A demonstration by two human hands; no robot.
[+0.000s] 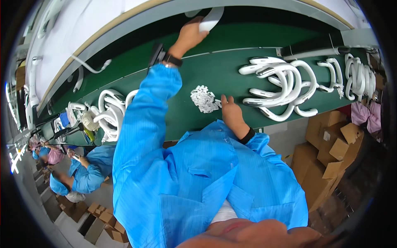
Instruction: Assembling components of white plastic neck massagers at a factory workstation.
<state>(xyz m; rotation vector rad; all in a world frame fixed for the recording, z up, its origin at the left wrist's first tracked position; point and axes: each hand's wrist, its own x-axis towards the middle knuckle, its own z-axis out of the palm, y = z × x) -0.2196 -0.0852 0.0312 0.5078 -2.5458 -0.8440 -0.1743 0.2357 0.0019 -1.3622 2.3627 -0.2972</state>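
My left hand (191, 38), with a dark band at its wrist, reaches far over the green bench. It grips a white curved tube-like part (211, 20) at the bench's far side. Close to my body, my right hand (234, 117) rests with curled fingers at the right edge of a pile of small white pieces (203, 99). Whatever its fingertips hold is too small to make out. To the right of that hand lies a heap of white curved tubes (285, 84) with dark slots.
More white curved tubes (109, 111) lie left of my left arm, and others (359, 78) at the far right. A raised shelf edge (124, 25) runs along the far side. Cardboard boxes (322, 157) stand at the lower right. Another person (89, 167) in blue works at the left.
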